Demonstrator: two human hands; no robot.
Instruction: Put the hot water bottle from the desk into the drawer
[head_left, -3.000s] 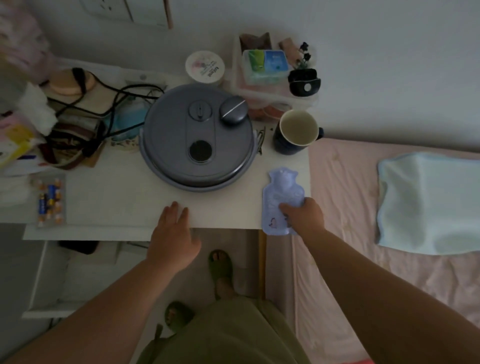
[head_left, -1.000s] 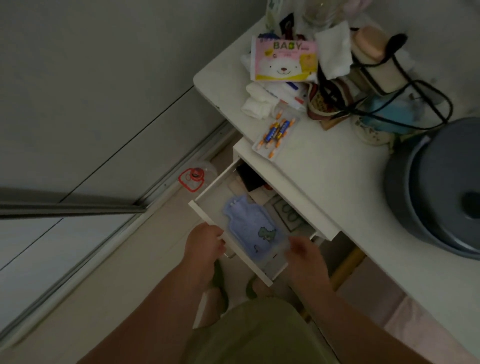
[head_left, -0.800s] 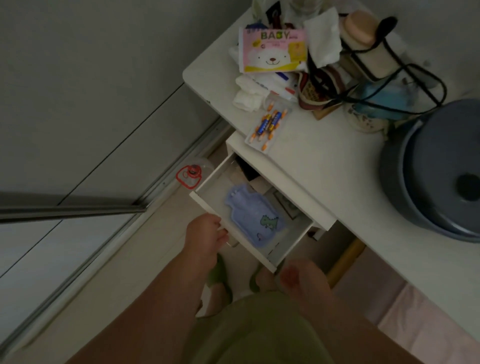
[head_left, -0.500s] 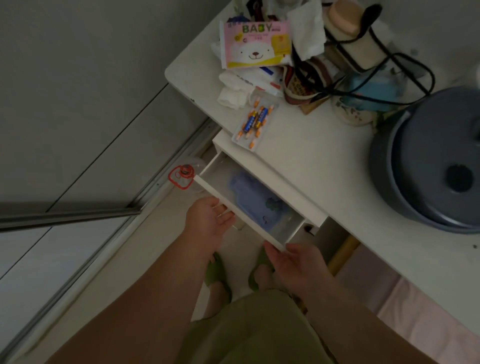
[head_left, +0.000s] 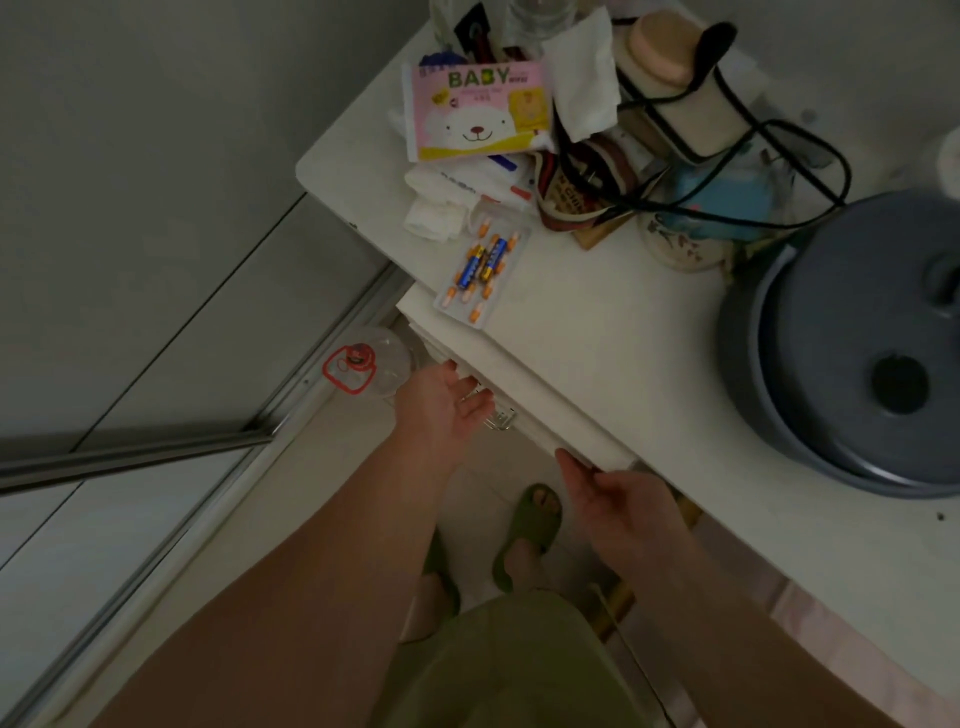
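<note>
Hot water bottle hidden; drawer (head_left: 524, 410) shut flush under the white desk (head_left: 597, 332).

Left hand (head_left: 441, 405) rests spread, palm on the drawer front, grasping nothing; right hand (head_left: 618, 499) touches its near corner with loose fingers. On the desk above the drawer: a battery pack (head_left: 480, 275), a baby-wipes packet (head_left: 475, 111), and a grey cooker (head_left: 857, 343). Pale floor tiles lie below.

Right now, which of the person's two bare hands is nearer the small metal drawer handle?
The left hand: its fingertips reach nearly to the small metal handle, while the right hand sits at the drawer front's far end.
</note>
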